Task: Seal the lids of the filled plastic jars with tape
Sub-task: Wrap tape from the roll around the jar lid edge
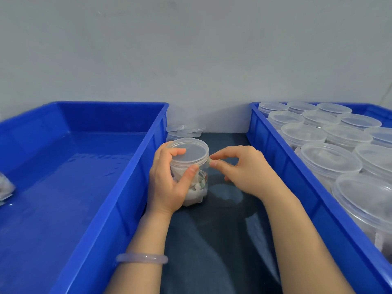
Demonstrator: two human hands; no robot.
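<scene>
Your left hand (167,181) wraps jar (192,172) mid-frame on tabletop (222,234), fingers clamping lid (188,150) so it won't spin. Right hand (246,168) pinches tape end (209,162) at lid's right rim, wrap start I guess. Lidded jars (328,160) wait in right bin (273,149); left bin (135,177) probably for done ones.

The left bin (135,187) and right bin (275,166) wall in a narrow desk (222,240). The jar (188,164) stands beside the left bin, with loose lids (184,129) behind it. To its right the desk lies open.
</scene>
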